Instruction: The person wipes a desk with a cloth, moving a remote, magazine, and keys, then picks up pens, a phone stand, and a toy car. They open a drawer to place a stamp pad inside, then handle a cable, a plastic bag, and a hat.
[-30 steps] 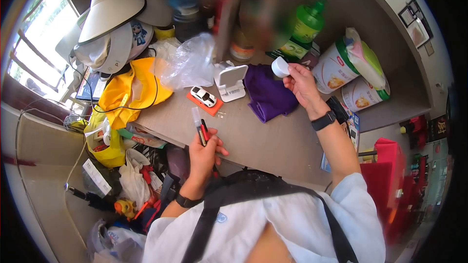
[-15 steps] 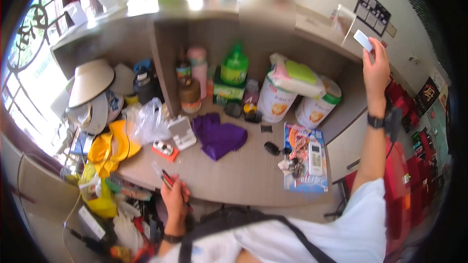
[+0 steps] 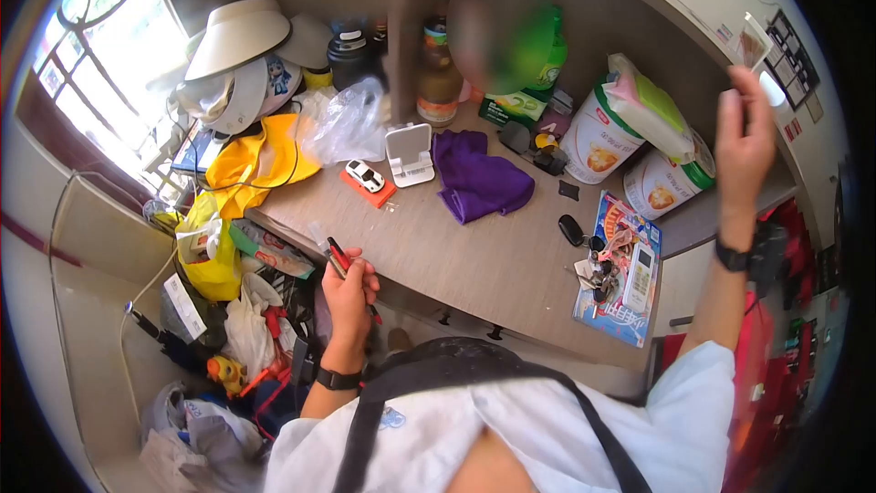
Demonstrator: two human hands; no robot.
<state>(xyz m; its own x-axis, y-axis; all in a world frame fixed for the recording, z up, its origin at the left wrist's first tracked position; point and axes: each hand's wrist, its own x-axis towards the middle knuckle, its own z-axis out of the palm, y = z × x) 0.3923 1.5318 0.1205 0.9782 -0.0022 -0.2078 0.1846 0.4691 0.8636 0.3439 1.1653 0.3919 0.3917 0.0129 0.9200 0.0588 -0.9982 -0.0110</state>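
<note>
- Hands first: right hand (image 3: pixel 744 141) is raised high and blurred, fingers loosely spread, grip unclear.
- Left hand (image 3: pixel 348 288) is closed around pens (image 3: pixel 336 256).
- Desk (image 3: pixel 474 256) lies between them.
- Purple cloth (image 3: pixel 476 180) lies beyond the left hand.

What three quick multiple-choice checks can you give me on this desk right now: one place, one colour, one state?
1. Where is the toy car? A on an orange card beside the white stand; B on the purple cloth; C in the left hand.
2. What colour is the cloth? A yellow; B purple; C red.
3. How is the left hand? A open, flat on the desk; B closed around pens; C out of view.

Answers: 1 A, it sits on the card left of the stand. 2 B, plainly purple. 3 B, fingers wrap the pens.
</note>
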